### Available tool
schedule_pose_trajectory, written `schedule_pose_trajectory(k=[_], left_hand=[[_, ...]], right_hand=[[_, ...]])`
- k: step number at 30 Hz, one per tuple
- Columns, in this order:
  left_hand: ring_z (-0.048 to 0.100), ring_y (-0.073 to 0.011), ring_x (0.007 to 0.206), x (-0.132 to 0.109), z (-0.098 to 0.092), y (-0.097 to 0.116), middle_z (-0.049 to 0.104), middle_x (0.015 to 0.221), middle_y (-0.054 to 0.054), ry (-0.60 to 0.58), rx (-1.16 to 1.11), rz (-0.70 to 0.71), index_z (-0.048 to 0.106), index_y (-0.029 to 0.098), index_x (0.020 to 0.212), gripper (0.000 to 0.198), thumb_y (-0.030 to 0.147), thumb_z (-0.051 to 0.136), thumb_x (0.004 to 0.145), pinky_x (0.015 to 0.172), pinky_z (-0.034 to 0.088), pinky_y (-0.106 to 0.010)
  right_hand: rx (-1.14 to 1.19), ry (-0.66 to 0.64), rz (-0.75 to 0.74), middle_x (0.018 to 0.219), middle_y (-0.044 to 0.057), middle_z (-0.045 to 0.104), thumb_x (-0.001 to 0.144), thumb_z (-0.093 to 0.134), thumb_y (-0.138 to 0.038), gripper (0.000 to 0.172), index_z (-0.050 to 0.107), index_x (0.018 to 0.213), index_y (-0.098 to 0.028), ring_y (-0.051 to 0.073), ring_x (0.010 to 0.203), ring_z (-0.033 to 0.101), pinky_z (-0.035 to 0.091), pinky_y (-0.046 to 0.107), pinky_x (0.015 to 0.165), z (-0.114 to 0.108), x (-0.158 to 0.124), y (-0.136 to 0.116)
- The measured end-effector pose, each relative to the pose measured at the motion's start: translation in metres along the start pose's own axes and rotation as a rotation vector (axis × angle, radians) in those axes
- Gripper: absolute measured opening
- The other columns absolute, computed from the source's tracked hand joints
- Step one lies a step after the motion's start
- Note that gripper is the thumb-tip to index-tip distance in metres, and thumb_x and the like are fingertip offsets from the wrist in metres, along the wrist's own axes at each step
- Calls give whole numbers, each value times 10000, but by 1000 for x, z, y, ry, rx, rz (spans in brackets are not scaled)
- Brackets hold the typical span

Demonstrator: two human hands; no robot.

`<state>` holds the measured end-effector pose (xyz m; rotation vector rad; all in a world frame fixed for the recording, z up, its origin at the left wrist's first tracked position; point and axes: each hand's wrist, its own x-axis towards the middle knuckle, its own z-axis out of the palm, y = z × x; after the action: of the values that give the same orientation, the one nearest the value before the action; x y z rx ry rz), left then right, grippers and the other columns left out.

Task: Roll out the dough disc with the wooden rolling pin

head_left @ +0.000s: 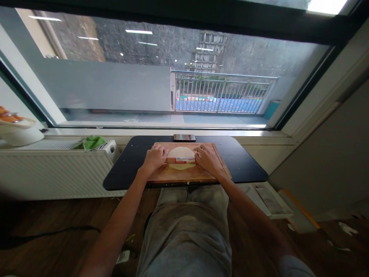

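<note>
A round, flat sheet of dough (181,151) lies on a wooden cutting board (170,176). Across its middle rests a wooden rolling pin (171,159) with a red and white label. My left hand (157,155) is closed around the pin's left end. At the other end my right hand (204,155) grips the pin, its fingers curled over the wood. The pin covers a strip of the dough, whose edge shows both beyond it and on my side.
The board sits on a dark table (245,165) with rounded corners. A phone (184,137) lies at its far edge. To the left, a green cloth (93,142) rests on a white radiator (57,173), near a white pot (20,132). A large window stands behind.
</note>
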<state>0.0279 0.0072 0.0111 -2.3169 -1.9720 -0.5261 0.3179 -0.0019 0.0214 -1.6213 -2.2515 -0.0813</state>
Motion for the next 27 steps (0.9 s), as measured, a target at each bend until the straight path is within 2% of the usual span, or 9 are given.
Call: schedule_pose_trajectory(k=[3,6,12,15,19,24,27], left_hand=[[637,-332,1327,10,2,15,740,1367,-168,-38,63,-19,754,193,1209,437,349,352,1139,1063,544,-454],[616,-353,1354,14,4,20,717,1416,-189,-10,86,-43,735,180,1306,464,341,339,1126,1091,524,-500],[606,-374,1325,20,3,20,720,1368,-191,27,110,-44,720,213,1338,431,327,385,1092,1089,493,-540],[600,-387,1329,26,3,20,715,1369,-202,27,113,-41,716,206,1342,431,307,388,1079,1072,493,-551],[598,-397,1339,36,5,19,713,1394,-215,19,105,-60,699,180,1400,473,286,376,1072,1078,487,-570],[572,-404,1392,49,8,17,702,1453,-223,25,72,-68,693,167,1447,501,283,398,1060,1107,471,-578],[561,-416,1406,56,10,16,707,1462,-224,27,64,-67,700,170,1460,519,280,400,1051,1110,471,-602]], right_hand=[[-75,-27,15,1500,144,689,1141,444,-252,423,723,1456,-204,277,1338,643,465,367,1141,1,6,-7],[-166,-32,1,1542,158,667,1143,436,-275,439,693,1491,-205,323,1433,560,432,429,1186,3,10,-10],[-229,-44,41,1526,172,669,1143,409,-292,446,682,1478,-183,337,1399,547,412,461,1183,5,24,-12],[-210,-65,59,1521,165,671,1127,429,-298,437,697,1461,-210,335,1367,563,429,471,1152,5,34,-12],[-169,-15,85,1472,160,699,1134,411,-323,434,726,1413,-217,331,1345,576,446,468,1129,4,46,-10],[-112,-25,108,1477,169,695,1129,460,-330,426,708,1454,-215,344,1361,583,459,466,1131,3,62,-5],[-74,-6,143,1454,174,706,1142,443,-315,396,737,1385,-211,337,1365,585,461,451,1127,4,72,-3]])
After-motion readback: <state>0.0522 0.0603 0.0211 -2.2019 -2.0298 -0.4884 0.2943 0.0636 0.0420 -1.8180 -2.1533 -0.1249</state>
